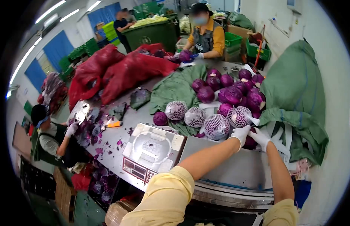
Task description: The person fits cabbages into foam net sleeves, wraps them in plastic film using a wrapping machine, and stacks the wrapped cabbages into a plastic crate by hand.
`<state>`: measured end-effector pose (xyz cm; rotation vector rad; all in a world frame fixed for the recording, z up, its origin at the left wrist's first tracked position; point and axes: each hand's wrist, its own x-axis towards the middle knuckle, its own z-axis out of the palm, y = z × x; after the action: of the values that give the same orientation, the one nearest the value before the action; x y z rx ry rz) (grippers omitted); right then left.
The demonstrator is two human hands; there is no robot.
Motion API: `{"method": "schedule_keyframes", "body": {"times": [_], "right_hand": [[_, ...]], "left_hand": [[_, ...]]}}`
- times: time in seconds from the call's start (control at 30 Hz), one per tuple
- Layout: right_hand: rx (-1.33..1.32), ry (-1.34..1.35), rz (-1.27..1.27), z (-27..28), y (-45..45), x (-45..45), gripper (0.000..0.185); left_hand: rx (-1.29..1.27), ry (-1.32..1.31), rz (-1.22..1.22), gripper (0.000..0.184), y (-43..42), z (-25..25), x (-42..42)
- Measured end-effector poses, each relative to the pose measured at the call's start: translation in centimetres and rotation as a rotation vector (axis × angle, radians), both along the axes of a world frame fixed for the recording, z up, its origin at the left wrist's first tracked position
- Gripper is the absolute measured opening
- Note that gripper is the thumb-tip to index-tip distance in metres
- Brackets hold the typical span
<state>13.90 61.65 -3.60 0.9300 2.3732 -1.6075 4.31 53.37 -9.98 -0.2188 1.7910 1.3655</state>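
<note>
My left hand (241,136) and my right hand (261,138), both in white gloves, close around opposite sides of a red cabbage (250,143) at the table's near right. The gloves hide much of it. Just beyond my left hand sits a red cabbage in a white foam net (239,117), its loose net end pointing right. Several more netted cabbages, one of them a netted cabbage (216,127) nearest me, lie in a row to the left. Behind them is a pile of bare red cabbages (232,95). White foam nets (283,140) lie right of my right hand.
A digital scale (152,147) stands left of my arms. Green sacks (295,79) rise at the right, and red sacks (126,77) lie at the far left. An orange-handled knife (114,124) rests among leaf scraps. One co-worker across the table holds a cabbage; another stands at the left.
</note>
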Motion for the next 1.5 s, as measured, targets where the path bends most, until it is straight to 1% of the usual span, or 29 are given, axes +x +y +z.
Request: {"method": "schedule_keyframes", "body": {"times": [0.07,0.13,0.17,0.2,0.27,0.3,0.37,0.4,0.47,0.5,0.57,0.63,0.67,0.7,0.73,0.8,0.83,0.87,0.93,1.0,1.07,1.1,1.17,1.23,1.27,1.33,1.4,1.47,1.5], "right_hand": [[-0.178,0.197,0.042,6.2,-1.7,2.1,0.068],[-0.141,0.417,0.024,9.7,-2.1,4.8,0.068],[-0.159,0.518,0.035,12.1,-2.7,6.4,0.067],[-0.295,0.504,-0.120,15.3,-4.6,8.2,0.062],[-0.514,0.882,-0.016,14.4,-6.9,9.5,0.060],[-0.525,0.887,-0.060,13.0,-7.8,9.7,0.058],[-0.584,0.863,-0.125,10.1,-9.7,9.5,0.055],[-0.613,0.852,-0.159,8.6,-10.6,9.4,0.055],[-0.667,0.650,-0.178,5.9,-10.2,9.6,0.055],[-0.673,0.641,-0.181,4.7,-9.9,9.6,0.055],[-0.661,0.425,-0.145,3.6,-10.6,10.7,0.054],[-0.528,0.424,-0.078,3.2,-10.8,10.9,0.054],[-0.371,0.448,0.018,5.1,-11.8,11.4,0.051],[-0.361,0.456,0.024,5.4,-12.3,11.7,0.048],[-0.360,0.437,0.069,4.6,-11.8,11.8,0.045],[-0.154,0.393,0.149,6.6,-12.7,12.6,0.045],[-0.103,0.431,0.185,6.4,-12.1,12.6,0.044],[-0.052,0.467,0.231,6.1,-11.2,12.4,0.044],[0.087,0.339,0.167,6.7,-8.4,10.8,0.040],[0.398,0.434,0.105,5.7,-5.8,8.3,0.034],[0.701,0.163,0.119,6.7,-4.0,6.6,0.037],[0.704,0.160,0.103,7.2,-3.4,6.3,0.037],[0.910,-0.204,0.046,8.7,-3.0,5.7,0.041],[1.000,-0.284,0.123,4.9,-0.6,5.8,0.042],[1.062,-0.293,0.142,4.2,-0.1,5.8,0.036],[1.188,-0.311,0.174,2.7,0.9,6.0,0.026],[1.316,-0.140,0.125,3.8,0.7,6.7,0.020],[1.176,-0.235,0.144,7.2,-1.3,7.3,0.024],[1.102,-0.232,0.175,6.2,-0.3,7.7,0.025]], "left_hand": [[0.173,0.072,0.011,0.091,-3.4,7.2,2.5],[0.327,0.291,0.068,0.078,-8.8,15.9,6.3],[0.576,0.379,-0.052,0.075,-11.0,16.4,5.9],[0.600,0.249,-0.025,0.073,-13.6,20.5,6.7],[0.827,0.840,0.220,0.062,-12.7,17.7,4.1],[0.879,0.876,0.199,0.059,-12.0,17.7,4.7],[0.576,0.641,-0.051,0.050,-12.8,17.0,7.2],[0.732,0.572,0.120,0.045,-13.0,15.8,8.5],[0.621,0.289,0.187,0.042,-14.5,13.0,9.8],[0.612,0.282,0.190,0.042,-14.9,12.2,10.3],[0.674,0.064,0.334,0.034,-16.6,10.7,12.6],[0.714,0.183,0.325,0.038,-17.7,9.4,13.7],[0.694,0.191,0.285,0.040,-18.7,9.5,14.2],[0.764,0.185,0.133,0.044,-20.0,10.6,14.2],[0.674,0.331,0.128,0.042,-20.1,8.4,13.3],[0.358,0.381,0.004,0.041,-21.4,11.1,12.5],[0.334,0.584,0.026,0.039,-21.2,8.9,10.8],[0.596,0.564,0.097,0.037,-21.0,9.7,10.7],[0.701,0.517,-0.090,0.037,-20.3,11.4,9.7],[0.577,0.118,-0.281,0.036,-19.9,11.7,9.7],[0.650,0.198,-0.320,0.037,-19.6,12.8,10.8],[0.654,0.183,-0.295,0.035,-19.4,12.2,10.8],[0.652,0.181,-0.279,0.034,-19.2,12.0,10.9],[0.600,0.198,-0.227,0.031,-19.5,12.3,11.1],[0.534,0.175,-0.193,0.031,-19.5,12.3,11.0],[0.538,0.536,-0.240,0.030,-19.6,11.2,10.6],[0.563,0.475,-0.196,0.026,-19.8,12.4,10.6],[0.549,0.470,-0.229,0.029,-20.2,12.6,10.3],[0.589,0.456,-0.174,0.027,-20.1,12.7,10.6]]}}
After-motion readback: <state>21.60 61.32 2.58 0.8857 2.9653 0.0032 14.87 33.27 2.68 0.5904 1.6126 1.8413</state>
